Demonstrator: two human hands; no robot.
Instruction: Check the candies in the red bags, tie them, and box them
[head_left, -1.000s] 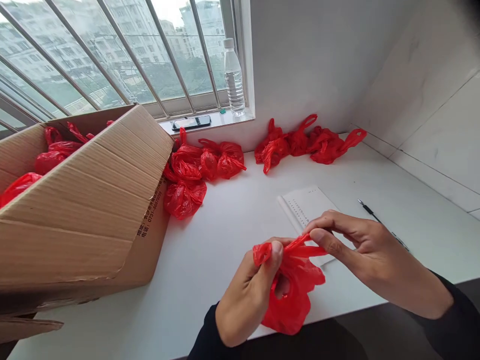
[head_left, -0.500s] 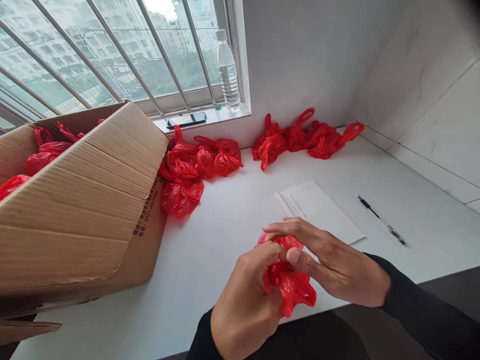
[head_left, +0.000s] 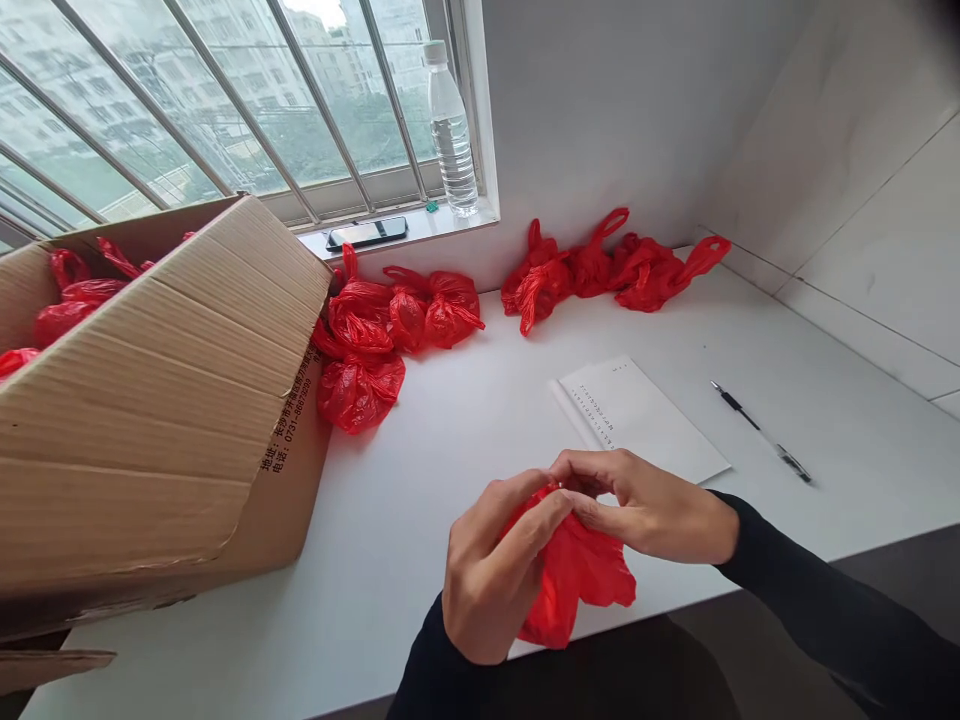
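A small red plastic bag [head_left: 577, 575] hangs over the near edge of the white table [head_left: 420, 500], held in both my hands. My left hand [head_left: 487, 580] grips its left side with the fingers curled into the plastic. My right hand [head_left: 645, 505] pinches the top of the bag, fingertips meeting those of the left hand. Both sleeves are black.
A large open cardboard box [head_left: 150, 400] holding red bags stands at the left. Tied red bags lie beside it [head_left: 390, 325] and along the back wall [head_left: 607, 265]. A paper sheet [head_left: 645, 415] and a pen [head_left: 757, 430] lie right of centre. A water bottle [head_left: 450, 130] and phone [head_left: 367, 233] sit on the windowsill.
My hands came together from pulling the bag's handles apart, and now both pinch at the bag's top. The bag has bunched up and hangs lower.
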